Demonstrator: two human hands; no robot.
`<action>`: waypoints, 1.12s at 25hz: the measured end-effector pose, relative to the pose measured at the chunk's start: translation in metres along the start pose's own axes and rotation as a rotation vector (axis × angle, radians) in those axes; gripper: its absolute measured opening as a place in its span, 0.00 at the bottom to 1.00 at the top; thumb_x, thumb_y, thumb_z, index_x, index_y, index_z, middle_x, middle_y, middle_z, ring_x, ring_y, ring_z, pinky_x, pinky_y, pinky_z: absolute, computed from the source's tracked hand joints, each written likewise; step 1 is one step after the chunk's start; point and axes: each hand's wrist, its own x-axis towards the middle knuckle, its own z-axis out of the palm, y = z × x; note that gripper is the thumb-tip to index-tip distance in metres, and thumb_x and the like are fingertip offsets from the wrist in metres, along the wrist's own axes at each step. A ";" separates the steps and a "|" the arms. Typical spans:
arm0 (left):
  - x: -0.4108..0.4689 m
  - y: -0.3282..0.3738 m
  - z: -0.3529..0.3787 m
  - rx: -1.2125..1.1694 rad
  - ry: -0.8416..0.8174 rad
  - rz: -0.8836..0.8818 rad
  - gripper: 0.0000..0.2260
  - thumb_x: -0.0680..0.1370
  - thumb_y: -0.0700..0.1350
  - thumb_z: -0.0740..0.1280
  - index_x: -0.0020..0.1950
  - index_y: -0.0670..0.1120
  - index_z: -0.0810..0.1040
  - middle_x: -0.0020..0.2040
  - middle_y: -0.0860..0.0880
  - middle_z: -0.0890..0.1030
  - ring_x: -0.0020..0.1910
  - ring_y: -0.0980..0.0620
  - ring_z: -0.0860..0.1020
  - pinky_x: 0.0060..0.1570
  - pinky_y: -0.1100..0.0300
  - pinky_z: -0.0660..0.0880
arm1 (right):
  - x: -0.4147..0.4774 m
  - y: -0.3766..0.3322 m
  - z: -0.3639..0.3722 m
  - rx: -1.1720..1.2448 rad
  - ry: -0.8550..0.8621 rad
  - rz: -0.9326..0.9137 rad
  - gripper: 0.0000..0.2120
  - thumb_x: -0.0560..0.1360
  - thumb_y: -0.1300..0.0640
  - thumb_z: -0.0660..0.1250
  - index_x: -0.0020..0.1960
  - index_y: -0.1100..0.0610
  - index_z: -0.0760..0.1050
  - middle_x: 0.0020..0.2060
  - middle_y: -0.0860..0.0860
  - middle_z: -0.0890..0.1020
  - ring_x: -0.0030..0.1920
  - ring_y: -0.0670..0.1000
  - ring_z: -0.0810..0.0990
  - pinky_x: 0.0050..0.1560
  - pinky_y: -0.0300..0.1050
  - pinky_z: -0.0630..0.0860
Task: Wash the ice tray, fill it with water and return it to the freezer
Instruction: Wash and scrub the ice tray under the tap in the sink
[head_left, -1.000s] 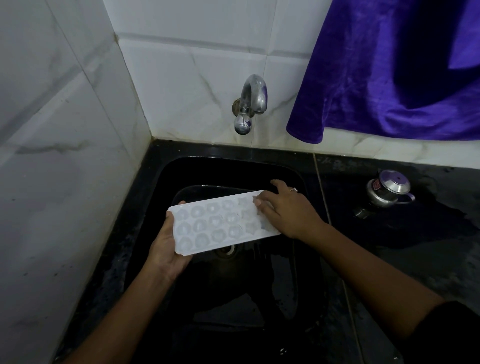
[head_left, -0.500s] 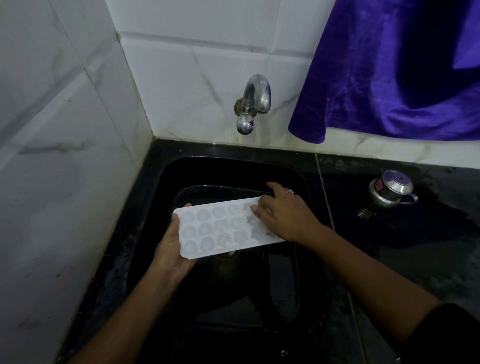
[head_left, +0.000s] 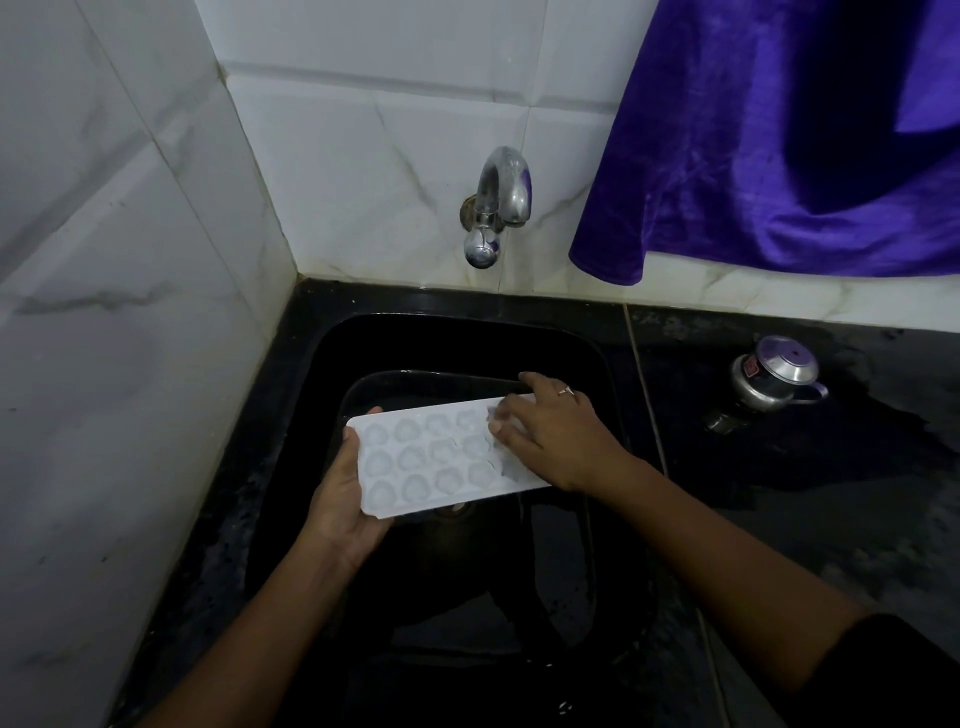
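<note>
A white ice tray (head_left: 426, 457) with rows of round moulds is held level over the black sink (head_left: 457, 343). My left hand (head_left: 343, 499) grips its left end from below, thumb on the rim. My right hand (head_left: 556, 436) lies over the tray's right end, fingers bent down onto the moulds there and covering them. A ring shows on one finger. The steel tap (head_left: 498, 202) juts from the tiled wall above the sink, and no water runs from it.
A purple cloth (head_left: 779, 135) hangs down the wall at the upper right. A small steel lidded pot (head_left: 776, 371) stands on the wet black counter right of the sink. White tiled walls close in the left side and the back.
My right hand's fingers have shifted a little along the tray's right end. The tray has stayed over the sink in my left hand.
</note>
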 end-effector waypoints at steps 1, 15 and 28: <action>-0.001 -0.001 0.003 0.001 -0.016 -0.004 0.23 0.87 0.58 0.54 0.53 0.55 0.89 0.60 0.42 0.86 0.55 0.41 0.86 0.43 0.45 0.85 | 0.000 -0.003 0.002 -0.008 0.003 0.015 0.20 0.84 0.37 0.55 0.68 0.45 0.76 0.81 0.56 0.61 0.81 0.59 0.57 0.78 0.63 0.54; -0.003 0.006 0.011 -0.045 -0.034 -0.029 0.27 0.87 0.57 0.53 0.46 0.52 0.91 0.55 0.43 0.88 0.49 0.43 0.88 0.40 0.47 0.85 | 0.005 -0.003 0.002 -0.088 0.056 -0.009 0.22 0.85 0.37 0.51 0.70 0.43 0.75 0.82 0.55 0.59 0.82 0.59 0.52 0.80 0.67 0.49; 0.003 0.007 -0.006 -0.087 0.007 0.043 0.19 0.86 0.57 0.57 0.71 0.51 0.78 0.65 0.42 0.84 0.56 0.42 0.86 0.43 0.45 0.85 | 0.001 -0.002 0.006 -0.096 0.045 -0.058 0.21 0.86 0.39 0.50 0.75 0.42 0.70 0.83 0.56 0.57 0.83 0.61 0.50 0.80 0.68 0.46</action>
